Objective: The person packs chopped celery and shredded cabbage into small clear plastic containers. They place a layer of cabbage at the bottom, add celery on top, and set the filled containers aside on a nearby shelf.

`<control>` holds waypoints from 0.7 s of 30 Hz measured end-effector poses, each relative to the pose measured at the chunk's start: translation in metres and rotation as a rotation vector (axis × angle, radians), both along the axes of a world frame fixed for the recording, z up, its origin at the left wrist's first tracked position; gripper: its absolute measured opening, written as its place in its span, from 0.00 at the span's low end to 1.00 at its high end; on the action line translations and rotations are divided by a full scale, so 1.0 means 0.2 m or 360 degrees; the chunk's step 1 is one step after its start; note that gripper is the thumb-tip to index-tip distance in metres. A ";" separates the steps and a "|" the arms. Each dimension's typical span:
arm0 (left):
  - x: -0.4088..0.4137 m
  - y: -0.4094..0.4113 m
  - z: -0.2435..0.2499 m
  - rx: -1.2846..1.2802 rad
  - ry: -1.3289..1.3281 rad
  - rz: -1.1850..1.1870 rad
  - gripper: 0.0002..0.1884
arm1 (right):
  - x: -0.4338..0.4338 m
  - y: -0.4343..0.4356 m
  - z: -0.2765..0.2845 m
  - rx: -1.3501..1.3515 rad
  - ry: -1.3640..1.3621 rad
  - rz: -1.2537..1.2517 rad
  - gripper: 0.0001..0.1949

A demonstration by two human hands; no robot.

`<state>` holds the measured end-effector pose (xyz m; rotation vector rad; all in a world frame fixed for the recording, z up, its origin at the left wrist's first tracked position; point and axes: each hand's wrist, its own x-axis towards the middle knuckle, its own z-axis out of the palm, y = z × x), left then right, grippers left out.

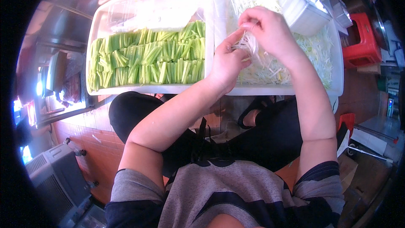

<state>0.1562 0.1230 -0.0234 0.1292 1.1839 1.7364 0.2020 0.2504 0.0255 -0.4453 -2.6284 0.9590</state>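
Note:
My left hand (229,58) holds a small bundle of pale shredded vegetable (249,44) above the right white plastic tub (338,69). My right hand (267,30) meets it at the top of the bundle, thumb and index finger pinched together near the left fingertips; whether they grip a strand is not plain. More pale shreds (272,72) lie in the tub below. At the left, a second white tub (145,89) holds cut green celery sticks (158,57) in stacked rows. Clear plastic containers (126,14), partly washed out by glare, lie over the back of the celery.
A stack of clear plastic containers (303,9) leans at the right tub's back corner. Right of it is a red plastic stool (362,42). A grey wheeled appliance (58,174) stands on the tiled floor at lower left. My knees are below the tubs.

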 end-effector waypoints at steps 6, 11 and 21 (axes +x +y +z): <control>-0.03 -0.01 0.00 0.0142 -0.0028 0.0011 0.31 | 0.08 0.14 0.29 -0.0072 0.0277 0.0111 0.05; -0.03 0.00 0.01 0.0250 -0.0115 0.0034 0.33 | 0.08 0.18 0.14 -0.0072 -0.0194 -0.0016 0.11; -0.10 -0.01 0.05 0.0346 -0.0366 0.0303 0.33 | 0.18 0.04 0.08 0.0132 0.0145 -0.0106 0.37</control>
